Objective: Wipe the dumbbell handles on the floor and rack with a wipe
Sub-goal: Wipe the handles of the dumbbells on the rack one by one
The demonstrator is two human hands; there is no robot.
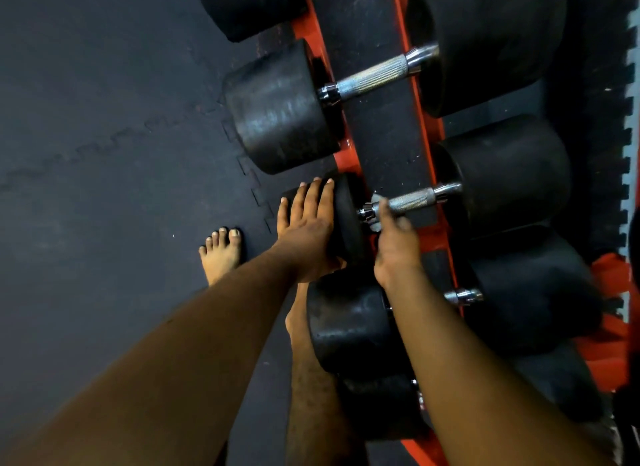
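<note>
Several black dumbbells lie across a red rack. My left hand rests flat, fingers straight, on the near head of the middle dumbbell. My right hand grips a grey-white wipe and holds it against the near end of that dumbbell's knurled chrome handle. Most of the wipe is hidden inside my fingers. A larger dumbbell farther up shows its whole chrome handle. The dumbbell nearest me shows only a short chrome stub past my right forearm.
Black interlocking rubber floor mats spread to the left. My bare left foot stands beside the rack, and my other leg is against the near dumbbells. A toothed mat edge runs down the far right.
</note>
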